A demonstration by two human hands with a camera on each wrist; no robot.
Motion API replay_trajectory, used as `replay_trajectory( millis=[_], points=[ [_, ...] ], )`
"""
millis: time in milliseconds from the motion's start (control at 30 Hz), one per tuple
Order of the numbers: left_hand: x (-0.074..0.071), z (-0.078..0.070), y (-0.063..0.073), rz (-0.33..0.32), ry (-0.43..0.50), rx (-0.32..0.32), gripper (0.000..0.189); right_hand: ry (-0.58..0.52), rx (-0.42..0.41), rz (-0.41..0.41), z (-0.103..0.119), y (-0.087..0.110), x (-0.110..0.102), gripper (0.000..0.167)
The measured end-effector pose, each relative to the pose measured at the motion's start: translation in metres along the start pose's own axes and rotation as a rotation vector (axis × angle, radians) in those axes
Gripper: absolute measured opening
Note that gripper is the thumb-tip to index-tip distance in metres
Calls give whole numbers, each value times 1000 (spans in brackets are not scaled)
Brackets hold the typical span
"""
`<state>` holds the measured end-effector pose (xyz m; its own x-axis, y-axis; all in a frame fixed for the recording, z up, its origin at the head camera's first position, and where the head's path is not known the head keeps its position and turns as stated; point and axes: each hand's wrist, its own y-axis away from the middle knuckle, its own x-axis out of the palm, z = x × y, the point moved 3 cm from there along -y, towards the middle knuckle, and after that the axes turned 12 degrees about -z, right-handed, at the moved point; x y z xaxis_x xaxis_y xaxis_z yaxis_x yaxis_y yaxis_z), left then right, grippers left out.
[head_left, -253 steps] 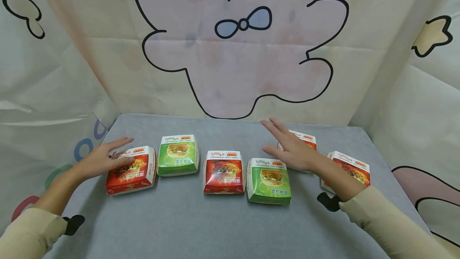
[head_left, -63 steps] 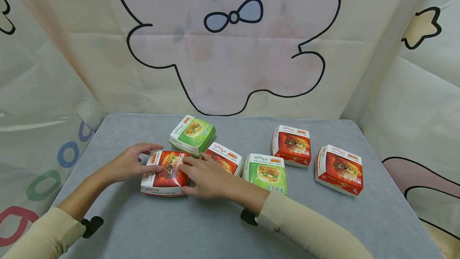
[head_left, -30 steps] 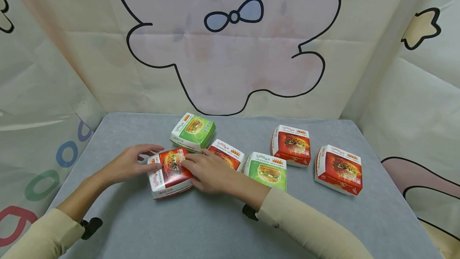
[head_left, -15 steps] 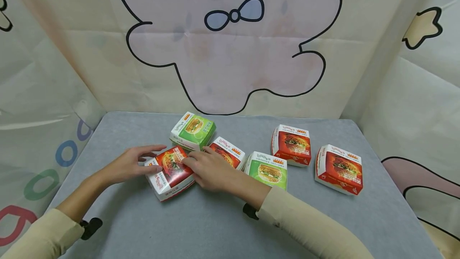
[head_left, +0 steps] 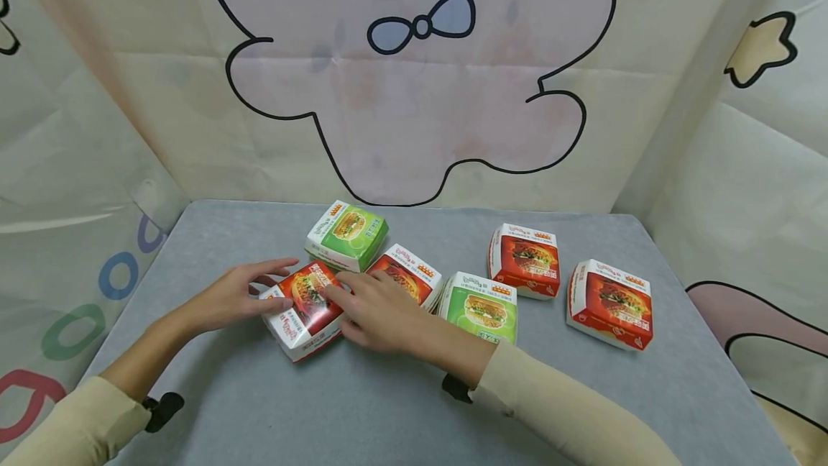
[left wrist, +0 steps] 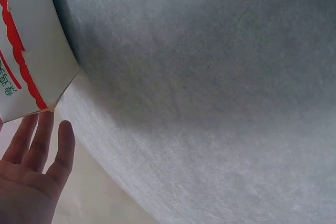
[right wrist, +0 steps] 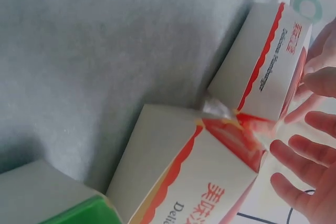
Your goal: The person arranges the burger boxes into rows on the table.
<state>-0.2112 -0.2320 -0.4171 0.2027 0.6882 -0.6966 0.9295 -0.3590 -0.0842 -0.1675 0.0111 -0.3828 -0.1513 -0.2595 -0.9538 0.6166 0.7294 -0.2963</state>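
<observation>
In the head view, my left hand point(head_left: 223, 297) lies against the left side of a red hamburger box point(head_left: 313, 304), thumb over its top edge, fingers spread. The left wrist view shows nearly straight fingertips of this hand point(left wrist: 34, 177) at the corner of the white-sided box point(left wrist: 39, 51). My right hand point(head_left: 382, 315) reaches in from the right, its index finger over that box's right edge. It partly covers a second red hamburger box point(head_left: 409, 268). In the right wrist view, the right hand's fingers point(right wrist: 296, 163) are loosely spread beside the boxes.
A green hamburger box point(head_left: 349, 232) stands behind, close to both red ones. Another green box point(head_left: 481, 304) sits under the right forearm's far side. Two more red boxes, one at the back point(head_left: 525, 261) and one farther right point(head_left: 611, 304), stand on the grey table point(head_left: 362, 408).
The left red box has turned counter-clockwise between the hands. Earlier the boxes stood more in a row; the left green one has since moved back, and the right hand has moved left.
</observation>
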Motion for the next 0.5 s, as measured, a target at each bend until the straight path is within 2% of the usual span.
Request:
replay_trajectory(
  millis=[333,500],
  points=[
    [1,-3,0,0,-31,-39,76,-11,63,19,11,3,0,53],
    [2,-4,0,1,-65,-49,78,-63,97,79,12,4,3,55]
  ],
)
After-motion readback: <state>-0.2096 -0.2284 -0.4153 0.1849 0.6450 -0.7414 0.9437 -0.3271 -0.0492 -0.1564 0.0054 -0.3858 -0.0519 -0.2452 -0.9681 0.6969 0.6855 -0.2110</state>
